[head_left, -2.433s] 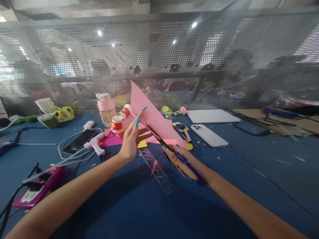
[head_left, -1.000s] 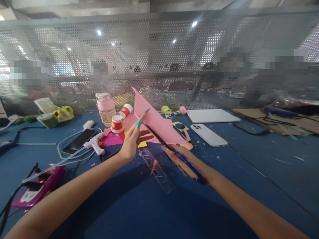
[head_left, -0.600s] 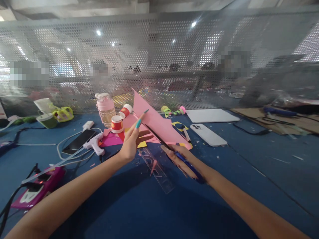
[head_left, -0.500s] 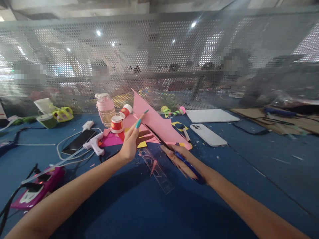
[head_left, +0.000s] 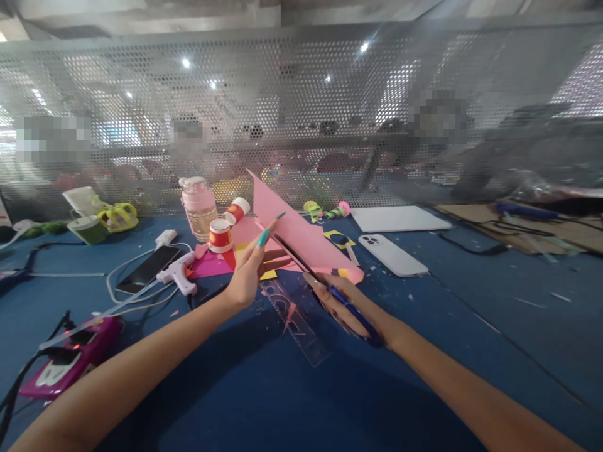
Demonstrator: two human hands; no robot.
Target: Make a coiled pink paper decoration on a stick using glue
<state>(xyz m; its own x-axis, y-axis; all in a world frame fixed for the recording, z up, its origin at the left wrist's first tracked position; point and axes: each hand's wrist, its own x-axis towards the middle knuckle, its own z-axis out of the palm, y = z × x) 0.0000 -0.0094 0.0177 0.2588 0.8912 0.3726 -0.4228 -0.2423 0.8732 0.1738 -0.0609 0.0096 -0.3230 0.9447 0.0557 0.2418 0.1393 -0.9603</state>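
Open table [head_left: 282, 408] stretches along the near side of the clear ruler [head_left: 301, 336], a lane framed by the left forearm [head_left: 141, 364] and right forearm [head_left: 456, 383]. Left of the ruler, a glue gun [head_left: 179, 276], black phone [head_left: 148, 269] and magenta power strip [head_left: 89, 351] crowd the path. Beyond it, a raised pink sheet [head_left: 301, 232], paper cups [head_left: 220, 235] and bottle [head_left: 198, 207] form a barrier; to its right, scissors [head_left: 347, 304] obstruct, with scrap-dotted room farther right.

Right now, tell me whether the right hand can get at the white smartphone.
Probably yes for touching: the white smartphone lies beyond the right hand, off to its right, with nothing apparent between. Picking it up looks unlikely yet, as its grip is taken by the blue-handled scissors.
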